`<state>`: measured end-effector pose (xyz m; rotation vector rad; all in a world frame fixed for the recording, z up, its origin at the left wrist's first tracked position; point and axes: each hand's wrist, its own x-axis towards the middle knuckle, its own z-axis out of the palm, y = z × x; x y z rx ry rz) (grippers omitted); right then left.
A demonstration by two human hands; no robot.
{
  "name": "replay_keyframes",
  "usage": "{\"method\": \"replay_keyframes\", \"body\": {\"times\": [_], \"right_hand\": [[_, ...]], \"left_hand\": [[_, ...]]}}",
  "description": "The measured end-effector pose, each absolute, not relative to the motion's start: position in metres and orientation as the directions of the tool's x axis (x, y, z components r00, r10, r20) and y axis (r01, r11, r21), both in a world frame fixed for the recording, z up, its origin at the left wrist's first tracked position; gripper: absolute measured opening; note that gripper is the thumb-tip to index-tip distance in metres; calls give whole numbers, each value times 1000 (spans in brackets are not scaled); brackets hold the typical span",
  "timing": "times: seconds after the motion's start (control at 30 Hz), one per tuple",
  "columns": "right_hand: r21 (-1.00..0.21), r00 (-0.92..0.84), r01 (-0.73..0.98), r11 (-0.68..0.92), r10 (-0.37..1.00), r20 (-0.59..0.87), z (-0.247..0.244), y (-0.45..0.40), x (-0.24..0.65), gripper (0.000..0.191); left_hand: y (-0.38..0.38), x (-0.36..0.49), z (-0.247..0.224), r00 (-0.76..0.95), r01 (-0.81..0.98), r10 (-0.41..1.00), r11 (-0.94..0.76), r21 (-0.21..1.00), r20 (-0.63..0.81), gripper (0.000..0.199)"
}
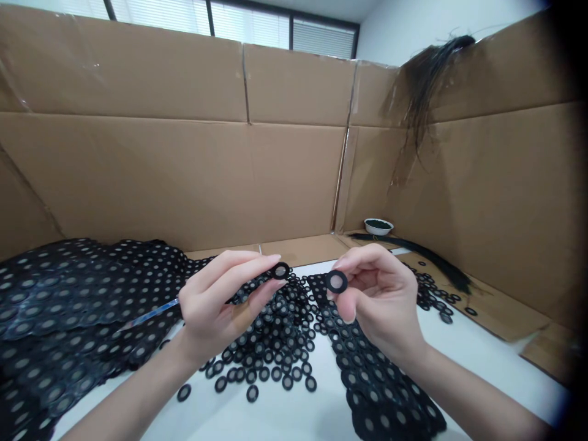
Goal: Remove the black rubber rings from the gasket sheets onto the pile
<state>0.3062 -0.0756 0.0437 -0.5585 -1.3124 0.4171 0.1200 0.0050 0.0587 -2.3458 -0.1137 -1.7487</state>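
Brown corrugated cardboard panels [184, 171] wall in a white table [280, 416], with slatted window blinds [280, 30] showing above them. Over the middle of the table, a tilted black ring with a pale mesh centre [280, 271] sits at the tips of the left hand's grip [215, 300], pinched firmly between thumb and forefinger. Just to its right, a second black ring with a pale mesh centre [337, 282] faces the camera, held by its rim in the right hand's grip [381, 300], with the other fingers curled loosely behind. The two rings stay a small gap apart, and the right hand's ring is the nearer of the pair to the right wrist.

Below the hands lies a loose heap of small black mesh-centred rings [271, 349]. A slender pale-blue tool [151, 312] runs out from under the left hand toward the lower left; whether that hand has hold of it cannot be told. To the left spreads a wide black perforated sheet studded with grey discs [46, 306], and a narrower strip of the same kind [376, 380] runs along the right. Farther back stand a white bowl of dark contents [378, 226] and a long bundle of black strands [413, 257], with a few stray black rings [432, 294] on a cardboard sheet.
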Motion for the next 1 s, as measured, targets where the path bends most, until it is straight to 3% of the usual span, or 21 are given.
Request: {"method": "replay_keyframes", "body": {"times": [0.27,0.53,0.67,0.8,0.87,1.0], "right_hand": [[-595,186,-53,802,593,783,39,-74,308,27],[-581,181,0,814,572,800,42,-76,307,31],[-646,151,112,755,629,762,35,-58,315,23],[-766,100,270,583,775,625,10,-20,319,18],[-754,12,417,507,827,562,-7,2,316,16],[-699,-79,511,500,837,542,-40,36,307,13]], "left_hand": [[4,120,59,294,190,-64,-974,-123,954,34],[5,118,59,287,193,-61,-974,-120,956,35],[7,116,60,272,211,-42,-972,-103,961,36],[11,114,61,243,224,-35,-970,-91,969,38],[12,113,60,239,227,-38,-969,-94,970,38],[15,113,60,249,219,-32,-972,-89,968,37]]}}
